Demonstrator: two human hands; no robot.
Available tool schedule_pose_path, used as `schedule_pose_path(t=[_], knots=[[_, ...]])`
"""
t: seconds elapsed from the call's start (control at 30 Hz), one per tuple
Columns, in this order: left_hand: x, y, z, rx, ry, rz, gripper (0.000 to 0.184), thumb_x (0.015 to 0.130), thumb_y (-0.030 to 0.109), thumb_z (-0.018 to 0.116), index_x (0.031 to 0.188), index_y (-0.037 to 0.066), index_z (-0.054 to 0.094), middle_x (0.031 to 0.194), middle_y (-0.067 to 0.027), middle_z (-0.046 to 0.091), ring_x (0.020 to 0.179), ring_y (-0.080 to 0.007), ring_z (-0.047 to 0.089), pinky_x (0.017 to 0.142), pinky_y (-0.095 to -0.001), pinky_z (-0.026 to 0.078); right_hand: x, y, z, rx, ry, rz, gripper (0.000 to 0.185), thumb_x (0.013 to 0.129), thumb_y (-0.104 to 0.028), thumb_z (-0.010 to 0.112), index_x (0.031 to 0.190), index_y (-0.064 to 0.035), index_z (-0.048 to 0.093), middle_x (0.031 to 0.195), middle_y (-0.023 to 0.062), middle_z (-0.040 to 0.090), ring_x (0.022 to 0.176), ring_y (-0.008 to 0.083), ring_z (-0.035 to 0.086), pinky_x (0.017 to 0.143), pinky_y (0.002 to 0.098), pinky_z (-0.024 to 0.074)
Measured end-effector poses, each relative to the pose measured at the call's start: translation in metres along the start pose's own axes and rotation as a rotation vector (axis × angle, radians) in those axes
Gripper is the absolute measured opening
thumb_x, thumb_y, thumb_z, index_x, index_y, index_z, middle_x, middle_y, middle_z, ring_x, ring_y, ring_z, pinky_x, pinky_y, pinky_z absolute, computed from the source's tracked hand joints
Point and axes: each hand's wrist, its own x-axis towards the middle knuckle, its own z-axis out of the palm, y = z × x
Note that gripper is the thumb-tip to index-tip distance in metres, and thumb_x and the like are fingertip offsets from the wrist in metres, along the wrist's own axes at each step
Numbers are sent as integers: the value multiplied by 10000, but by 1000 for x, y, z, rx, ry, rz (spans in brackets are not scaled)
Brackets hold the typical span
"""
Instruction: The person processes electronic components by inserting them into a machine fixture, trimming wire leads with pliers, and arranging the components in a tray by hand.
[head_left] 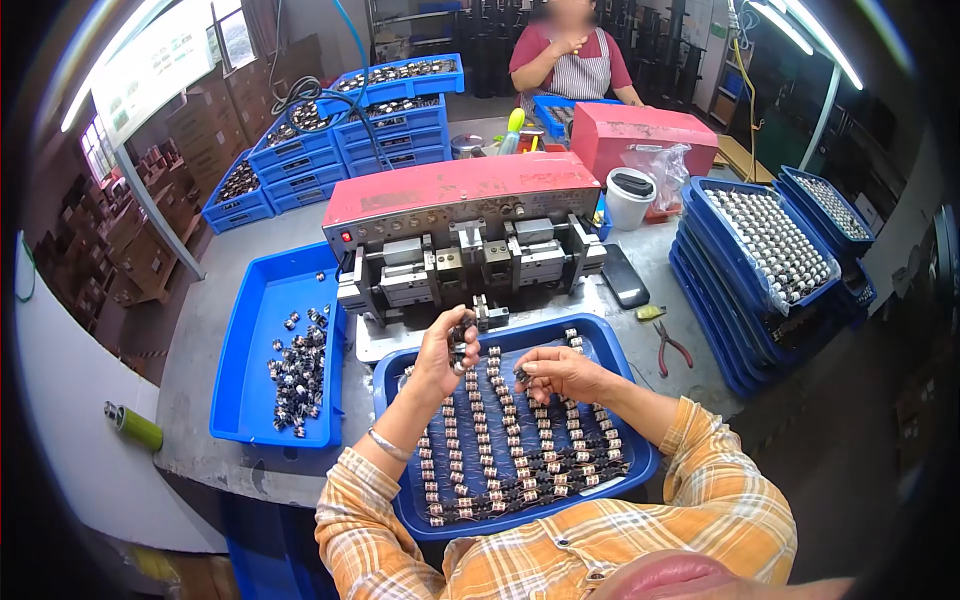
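My left hand [445,352] is closed around several small dark-and-silver cylindrical parts [459,345], just in front of the machine's central fixture [483,312]. To its right, my right hand [565,374] pinches one small dark part [522,375] between thumb and fingertips. Both hands are above a blue tray [640,470] lined with rows of small white-and-dark cylindrical parts [483,420], with thin wires showing among them. Behind the hands stands a red-topped bench machine [460,190] with metal clamps and slides; a red light glows at its left end.
At left, a blue bin [255,300] holds a loose heap of similar parts. Pliers [672,348], a phone [625,276] and a white cup [629,200] lie right of the machine. Stacked trays [700,300] stand at right, blue crates [390,135] behind. Another person [570,60] sits opposite.
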Motion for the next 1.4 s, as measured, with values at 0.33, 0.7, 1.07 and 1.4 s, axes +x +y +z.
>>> schedule_pose_path(t=[0.33,0.7,1.07,1.4], knots=[[-13,-19,-18,-54,-32,42,188,852,256,505,830,68,511,673,-45,504,490,-118,446,387,-204,336,23,-56,1,-436,216,-356,234,860,-187,543,1025,-23,562,788,37,594,604,56,544,524,185,437],[-12,-28,-27,-79,-10,29,176,858,239,531,820,67,531,692,-33,552,483,-97,479,394,-201,351,86,-50,-6,-573,330,-467,273,841,-220,579,1046,-39,583,771,-6,573,618,42,527,511,177,412],[-5,-28,-33,-103,-8,-16,200,859,253,530,824,56,522,688,-36,548,471,-90,479,367,-188,348,99,-53,-6,-708,330,-464,263,843,-230,578,1039,-55,592,744,-21,568,604,39,528,506,170,405],[-9,-33,-34,-100,21,-55,201,864,261,506,838,63,528,688,-32,541,473,-105,459,380,-204,332,103,-53,-7,-1077,316,-766,185,814,-133,585,947,-6,599,830,50,570,665,112,547,589,240,450]])
